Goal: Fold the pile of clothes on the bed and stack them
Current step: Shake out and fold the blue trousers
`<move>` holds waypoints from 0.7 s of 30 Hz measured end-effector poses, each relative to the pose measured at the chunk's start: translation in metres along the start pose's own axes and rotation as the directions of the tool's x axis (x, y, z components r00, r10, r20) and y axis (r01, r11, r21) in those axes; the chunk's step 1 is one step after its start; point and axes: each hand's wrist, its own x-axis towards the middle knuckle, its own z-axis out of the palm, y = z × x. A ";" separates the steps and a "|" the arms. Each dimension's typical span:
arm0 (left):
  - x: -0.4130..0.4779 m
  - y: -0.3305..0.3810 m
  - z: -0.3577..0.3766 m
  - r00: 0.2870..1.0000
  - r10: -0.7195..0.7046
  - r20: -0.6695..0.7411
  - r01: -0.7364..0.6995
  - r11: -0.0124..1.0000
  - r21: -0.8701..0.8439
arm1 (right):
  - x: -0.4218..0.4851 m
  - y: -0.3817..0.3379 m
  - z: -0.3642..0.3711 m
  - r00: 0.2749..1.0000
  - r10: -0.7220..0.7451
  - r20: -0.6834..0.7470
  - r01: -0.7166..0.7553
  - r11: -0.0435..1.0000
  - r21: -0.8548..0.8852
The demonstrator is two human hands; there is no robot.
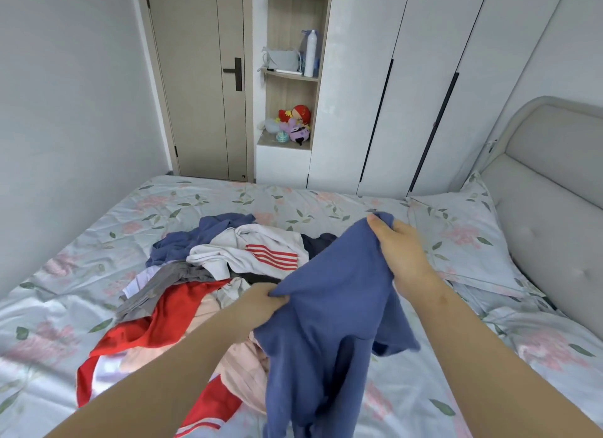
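A blue garment [329, 323] hangs lifted above the bed, held by both my hands. My right hand [396, 245] grips its upper edge at the top right. My left hand [261, 302] pinches its left edge lower down. Behind and to the left lies the pile of clothes [208, 274] on the floral bed sheet [65, 307]. In the pile I see a white top with red stripes [257, 251], a red garment [156, 330], a grey piece [166, 282], a pale pink piece [248, 369] and another blue garment [199, 235].
A floral pillow [456, 232] lies at the right against the padded grey headboard [548, 189]. White wardrobe doors [408, 95] and an open shelf with toys [293, 124] stand behind the bed. A door [202, 78] is at the back left.
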 end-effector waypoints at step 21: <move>-0.025 0.094 -0.022 0.976 -0.181 0.124 0.191 0.419 -0.888 | -0.059 0.096 0.050 0.936 0.049 0.350 0.103 0.910 -0.402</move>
